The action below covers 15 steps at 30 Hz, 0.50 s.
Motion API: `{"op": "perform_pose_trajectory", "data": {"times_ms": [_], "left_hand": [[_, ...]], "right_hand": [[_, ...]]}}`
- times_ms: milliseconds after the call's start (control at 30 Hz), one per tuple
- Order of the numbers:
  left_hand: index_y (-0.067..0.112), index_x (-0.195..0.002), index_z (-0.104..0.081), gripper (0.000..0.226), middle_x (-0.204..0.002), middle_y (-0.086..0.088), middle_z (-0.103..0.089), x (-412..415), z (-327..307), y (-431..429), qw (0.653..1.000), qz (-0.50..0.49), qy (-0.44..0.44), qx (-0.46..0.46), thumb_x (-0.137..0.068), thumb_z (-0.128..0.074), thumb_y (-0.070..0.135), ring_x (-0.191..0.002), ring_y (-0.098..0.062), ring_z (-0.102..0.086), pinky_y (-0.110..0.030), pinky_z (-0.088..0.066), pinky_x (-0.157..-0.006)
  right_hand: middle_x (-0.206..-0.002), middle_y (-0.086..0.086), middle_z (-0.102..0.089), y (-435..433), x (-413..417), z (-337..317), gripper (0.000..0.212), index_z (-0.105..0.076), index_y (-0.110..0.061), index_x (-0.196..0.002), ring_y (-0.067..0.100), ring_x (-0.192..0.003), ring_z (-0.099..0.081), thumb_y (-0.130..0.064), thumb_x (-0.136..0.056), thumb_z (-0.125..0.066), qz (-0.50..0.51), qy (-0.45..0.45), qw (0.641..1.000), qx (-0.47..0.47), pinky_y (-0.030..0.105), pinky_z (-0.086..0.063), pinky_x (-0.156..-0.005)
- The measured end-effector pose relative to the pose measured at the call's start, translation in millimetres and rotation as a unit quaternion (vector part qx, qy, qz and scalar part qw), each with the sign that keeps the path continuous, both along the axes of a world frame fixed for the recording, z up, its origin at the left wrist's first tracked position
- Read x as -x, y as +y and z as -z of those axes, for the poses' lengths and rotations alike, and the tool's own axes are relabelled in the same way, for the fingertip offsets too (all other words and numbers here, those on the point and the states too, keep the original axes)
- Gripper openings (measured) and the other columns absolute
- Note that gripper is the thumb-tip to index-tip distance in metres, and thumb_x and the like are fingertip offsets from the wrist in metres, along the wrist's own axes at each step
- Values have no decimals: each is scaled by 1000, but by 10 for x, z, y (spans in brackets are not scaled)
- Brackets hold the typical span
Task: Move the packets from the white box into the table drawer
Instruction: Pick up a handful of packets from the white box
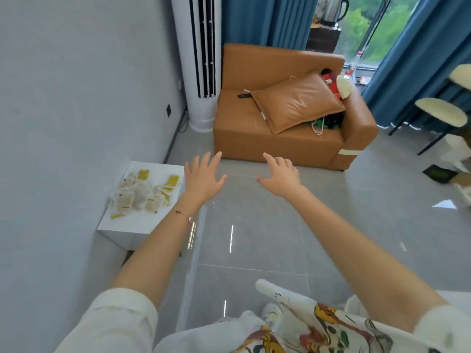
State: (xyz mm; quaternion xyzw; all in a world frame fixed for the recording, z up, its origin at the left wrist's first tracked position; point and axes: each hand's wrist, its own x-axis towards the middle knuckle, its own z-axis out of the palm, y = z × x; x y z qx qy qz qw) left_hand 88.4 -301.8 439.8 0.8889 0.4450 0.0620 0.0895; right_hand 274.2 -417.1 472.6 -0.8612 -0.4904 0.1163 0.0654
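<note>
Overhead, the view drops onto a grey tiled floor (369, 225) that shines with thin bright reflections, bounded by a plain pale grey wall (76, 85) on the left-hand side. Two bare forearms reach forward over it. The left hand (204, 179) is flat with its fingers spread wide and holds nothing; a thin bracelet (184, 214) circles its wrist. The right hand (280, 178) is also loose and empty, with its fingers slightly bent. The two hands hover near each other without touching.

Just left of the left hand stands one square white box (142, 225), against the wall. On its top lies a heap of pale paper packets with yellow labels (142, 194); they overlap, so their number cannot be told for sure.

Beyond both hands sits one tan leather sofa (267, 143) bearing one matching tan cushion (295, 103) and one red plush toy (331, 82). Beyond the left hand rises one tall white column air conditioner (201, 59). Blue curtains (265, 19) hang behind the sofa and far to the right of the right hand, where two round cream stool seats (443, 112) show.
</note>
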Motion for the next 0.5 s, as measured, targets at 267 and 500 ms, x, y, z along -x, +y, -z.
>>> {"op": "perform_pose_trajectory", "data": {"times_ms": [267,500], "left_hand": [[32,-152,-7,67,-160,-4,-14,-71,267,677,995,-95,28,26,-96,-38,51,-145,-32,-12,-52,-11,-115],[29,-152,-14,66,-158,-3,-20,-126,458,1184,975,-219,32,35,-95,-39,50,-143,-32,-18,-51,-15,-114]], "right_hand": [[-152,4,-28,1153,-234,238,76,-14,-28,-154,30,-144,-15,-44,-90,-54,-129,15,991,4,43,-19,-114],[-153,5,-26,2145,-384,401,79,-11,-28,-154,29,-144,-14,-44,-89,-54,-272,4,961,47,41,-18,-114]]}}
